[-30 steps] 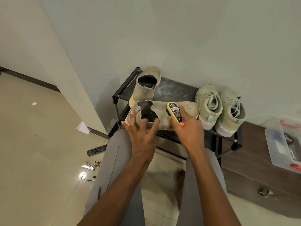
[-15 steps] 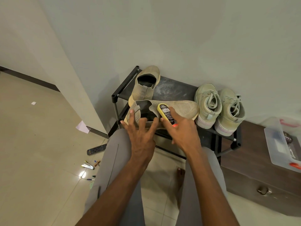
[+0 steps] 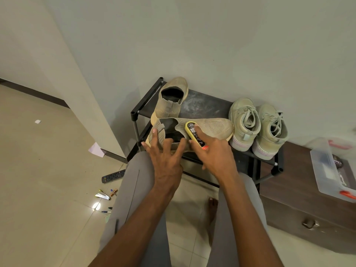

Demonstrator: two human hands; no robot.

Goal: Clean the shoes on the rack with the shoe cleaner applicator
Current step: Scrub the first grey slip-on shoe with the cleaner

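rack point(image 3: 204, 106): black metal frame with a dark, scuffed top shelf, standing against the wall
on the shelf, left: slip-on shoe point(image 3: 170, 102), toe toward the wall
on the shelf, front: second slip-on shoe point(image 3: 215, 127), lying crosswise
on the shelf, right: pair of laced sneakers point(image 3: 258, 126), side by side, touching
floor point(image 3: 48, 170): pale tiles carrying a remote control point(image 3: 113, 175), pens point(image 3: 107, 209) and paper scraps point(image 3: 96, 150)

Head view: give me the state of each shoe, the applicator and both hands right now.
Front slip-on: lying crosswise on rack, toe right.
Rear slip-on: upright, toe toward wall.
Lace-up pair: side by side, right end of rack, untouched.
Applicator: pressed on front slip-on near its opening.
Left hand: fingers spread, steadying the heel.
Right hand: grips applicator.
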